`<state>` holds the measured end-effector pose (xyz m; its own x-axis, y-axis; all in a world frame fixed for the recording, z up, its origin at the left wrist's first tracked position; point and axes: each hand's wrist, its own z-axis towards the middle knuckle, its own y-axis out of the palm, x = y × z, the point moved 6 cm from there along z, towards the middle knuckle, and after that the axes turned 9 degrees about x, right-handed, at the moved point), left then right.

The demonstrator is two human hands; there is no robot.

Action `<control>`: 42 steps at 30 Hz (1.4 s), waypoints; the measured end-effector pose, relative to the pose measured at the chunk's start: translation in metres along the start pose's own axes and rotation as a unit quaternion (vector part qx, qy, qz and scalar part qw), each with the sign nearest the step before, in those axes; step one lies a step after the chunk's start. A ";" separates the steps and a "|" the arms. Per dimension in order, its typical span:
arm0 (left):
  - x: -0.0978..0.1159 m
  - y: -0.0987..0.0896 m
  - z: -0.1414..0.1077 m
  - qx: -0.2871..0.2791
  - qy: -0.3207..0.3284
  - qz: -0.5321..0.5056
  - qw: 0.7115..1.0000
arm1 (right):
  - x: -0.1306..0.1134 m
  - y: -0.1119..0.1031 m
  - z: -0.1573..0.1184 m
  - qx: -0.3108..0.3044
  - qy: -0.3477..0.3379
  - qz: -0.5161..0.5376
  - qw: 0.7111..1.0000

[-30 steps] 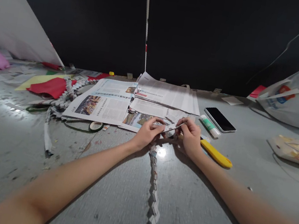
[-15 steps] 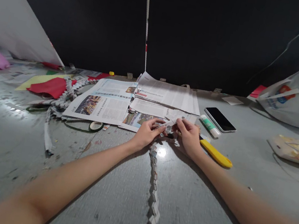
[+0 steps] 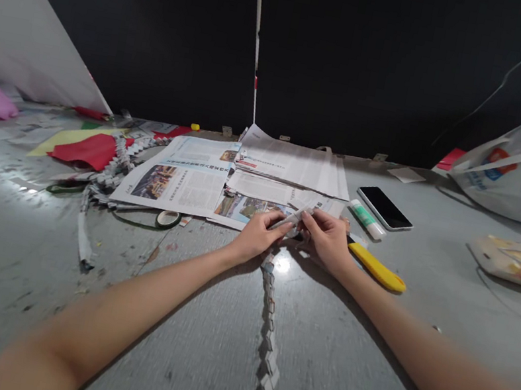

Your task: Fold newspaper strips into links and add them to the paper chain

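Red paper [image 3: 91, 150]: at left, beside a yellow sheet [image 3: 59, 139]
Newspaper [image 3: 201, 188]: spread on the grey table [image 3: 181, 356]
Left hand [image 3: 258, 231]: thumb and fingers pinch a folded paper strip [image 3: 293, 217]
Paper chain [image 3: 269, 361]: runs from near the left hand toward the viewer
Right hand [image 3: 328, 239]: close beside the left, pinching the same strip
Yellow handle [image 3: 376, 266]: beside the right hand

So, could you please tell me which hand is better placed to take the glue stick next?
Probably the right hand: the glue stick lies close on its outer side, while the left hand is farther away. Both hold a paper strip.
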<state>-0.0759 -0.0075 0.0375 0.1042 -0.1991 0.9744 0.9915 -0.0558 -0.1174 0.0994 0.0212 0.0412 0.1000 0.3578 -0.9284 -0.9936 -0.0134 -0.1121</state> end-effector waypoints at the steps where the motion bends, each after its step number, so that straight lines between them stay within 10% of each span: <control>1: 0.001 0.000 0.000 -0.003 0.004 0.008 1.000 | -0.003 0.001 -0.001 -0.006 -0.005 -0.003 1.000; 30: -0.004 0.003 -0.001 -0.023 -0.013 0.015 1.000 | 0.003 0.003 -0.001 -0.039 -0.006 -0.023 0.999; 42: -0.010 0.002 0.001 -0.005 -0.018 0.046 0.999 | 0.010 -0.010 0.006 0.081 0.015 0.038 0.996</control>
<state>-0.0749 -0.0052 0.0278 0.1984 -0.1686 0.9655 0.9766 -0.0490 -0.2093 0.1099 0.0307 0.0355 0.0239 0.3326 -0.9428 -0.9935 0.1129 0.0146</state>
